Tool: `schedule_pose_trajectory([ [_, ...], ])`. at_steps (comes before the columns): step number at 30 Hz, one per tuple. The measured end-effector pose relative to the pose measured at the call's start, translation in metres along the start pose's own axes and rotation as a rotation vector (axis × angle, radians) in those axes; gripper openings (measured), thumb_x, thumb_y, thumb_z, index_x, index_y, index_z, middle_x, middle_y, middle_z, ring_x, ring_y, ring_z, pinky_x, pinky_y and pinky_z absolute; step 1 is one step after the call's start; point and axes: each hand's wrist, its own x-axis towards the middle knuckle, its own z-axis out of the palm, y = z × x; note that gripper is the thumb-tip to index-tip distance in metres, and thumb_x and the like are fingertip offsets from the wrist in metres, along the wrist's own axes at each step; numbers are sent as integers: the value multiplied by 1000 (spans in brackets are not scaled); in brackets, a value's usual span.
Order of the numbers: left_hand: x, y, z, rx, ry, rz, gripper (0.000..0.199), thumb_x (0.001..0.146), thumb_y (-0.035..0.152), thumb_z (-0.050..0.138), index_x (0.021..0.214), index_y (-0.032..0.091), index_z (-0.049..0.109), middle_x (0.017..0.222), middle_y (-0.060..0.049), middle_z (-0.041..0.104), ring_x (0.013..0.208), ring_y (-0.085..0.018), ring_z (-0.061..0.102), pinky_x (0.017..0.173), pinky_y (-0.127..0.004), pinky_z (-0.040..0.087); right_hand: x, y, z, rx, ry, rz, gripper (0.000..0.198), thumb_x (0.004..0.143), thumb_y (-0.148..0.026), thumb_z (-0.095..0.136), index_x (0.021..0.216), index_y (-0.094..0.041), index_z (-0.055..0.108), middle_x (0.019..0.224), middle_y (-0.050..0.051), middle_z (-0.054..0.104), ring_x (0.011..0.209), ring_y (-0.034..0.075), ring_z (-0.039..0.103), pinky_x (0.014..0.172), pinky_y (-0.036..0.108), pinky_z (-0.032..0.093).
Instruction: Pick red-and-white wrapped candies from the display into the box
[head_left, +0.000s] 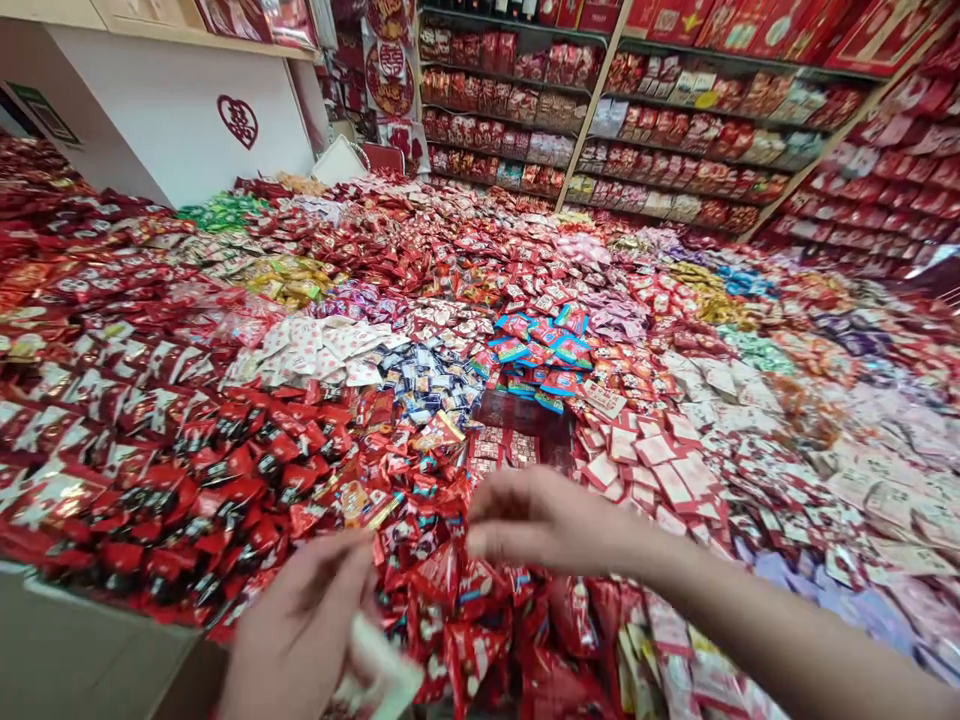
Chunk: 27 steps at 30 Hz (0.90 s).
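Observation:
At the bottom left is my left hand point(300, 625), closed on a small whitish packet point(382, 670) that is blurred by motion. The print on that packet cannot be read. My right hand point(529, 515) reaches in from the right over red-wrapped sweets point(480, 640). Its fingers are curved, with a gap between them and the thumb, and I see nothing held there. Just beyond it lie patterned red-and-white packets point(504, 448) in a low compartment.
Heaped sweets spread all round: blue-and-red packets point(544, 350), dark blue packets point(431, 380), white packets point(315, 350), black-and-red sweets point(187, 500) and pink-and-white packets point(652, 460). Stocked shelves point(517, 95) line the back. A white counter point(187, 110) stands at the far left.

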Motion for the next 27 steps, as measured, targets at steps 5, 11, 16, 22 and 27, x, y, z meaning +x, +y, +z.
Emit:
schedule_pose_trajectory([
  [5, -1, 35, 32, -282, -117, 211, 26, 75, 45, 60, 89, 23, 58, 60, 5, 58, 47, -10, 51, 40, -17, 43, -41, -12, 82, 664, 168, 1, 40, 62, -44, 74, 83, -16, 55, 71, -2, 57, 57, 8, 52, 53, 22, 45],
  [11, -29, 22, 15, -310, -553, 44, 29, 75, 46, 59, 94, 23, 62, 74, 3, 60, 64, -10, 53, 54, -16, 45, -68, -6, 95, 773, 371, -22, 33, 65, -41, 71, 71, -14, 54, 61, -1, 59, 48, 9, 52, 47, 22, 44],
  [16, -53, 21, -2, -373, -612, -140, 41, 71, 55, 59, 98, 24, 65, 70, 1, 60, 53, -10, 51, 40, -16, 39, -85, -5, 115, 397, 712, -201, 11, 77, -27, 64, 77, -16, 64, 68, 2, 66, 62, 12, 58, 58, 23, 45],
  [22, -72, 24, -19, -445, -808, -360, 51, 73, 51, 56, 112, 19, 56, 57, -1, 59, 47, -10, 48, 39, -17, 33, -103, -7, 133, -511, 940, -685, 40, 79, -1, 52, 115, -18, 56, 100, 8, 66, 83, 17, 53, 72, 31, 45],
  [27, -70, 18, -23, -197, -738, -119, 44, 70, 34, 64, 111, 19, 55, 58, 2, 59, 51, -9, 49, 47, -18, 34, -119, -17, 143, -230, 897, -496, 34, 81, -6, 47, 107, -25, 57, 115, 6, 57, 102, 18, 50, 87, 36, 43],
])
